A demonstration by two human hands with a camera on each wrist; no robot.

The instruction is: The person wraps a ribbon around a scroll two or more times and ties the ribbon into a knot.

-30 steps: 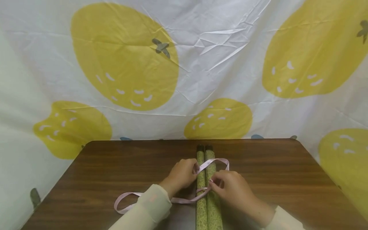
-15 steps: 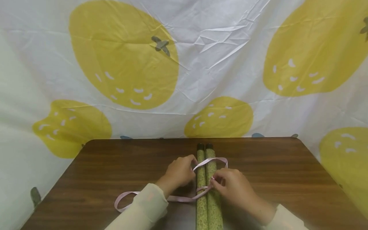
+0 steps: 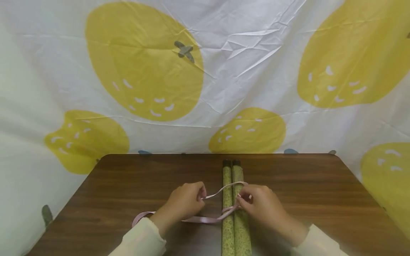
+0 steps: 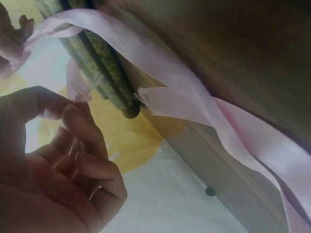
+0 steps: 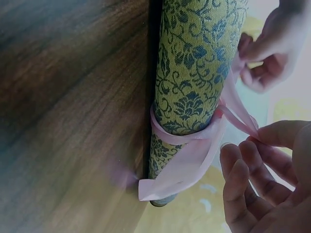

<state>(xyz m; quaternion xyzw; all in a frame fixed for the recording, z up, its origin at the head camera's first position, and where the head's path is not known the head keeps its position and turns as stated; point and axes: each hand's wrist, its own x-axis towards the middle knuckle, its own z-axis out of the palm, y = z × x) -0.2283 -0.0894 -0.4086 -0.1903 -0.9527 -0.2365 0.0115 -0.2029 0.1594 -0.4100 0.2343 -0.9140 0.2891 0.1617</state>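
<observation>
A scroll (image 3: pixel 227 231) with two rolled sides lies lengthwise on the table, covered in yellow-green floral brocade with dark ends. A pink ribbon (image 3: pixel 205 220) passes round it, as the band (image 5: pixel 187 136) in the right wrist view shows. To the left of the scroll, my left hand (image 3: pixel 185 201) pinches a frayed ribbon end (image 4: pixel 76 83) between thumb and index finger. My right hand (image 3: pixel 262 204), over the right roll, pinches a fold of the ribbon (image 5: pixel 245 124) with its fingertips. Between the hands a thin stretch of ribbon crosses above the rolls.
The brown wood-grain table (image 3: pixel 144 177) extends to both sides of the scroll. A loose ribbon loop (image 3: pixel 139 216) lies left of the left forearm, and another cut end (image 4: pixel 165 103) shows in the left wrist view. Behind hangs a white lemon-print cloth (image 3: pixel 250 81).
My left hand has moved left and toward me, drawing the ribbon end away from the scroll. The far ribbon loop has become smaller and flatter. My right hand keeps its pinch with little movement.
</observation>
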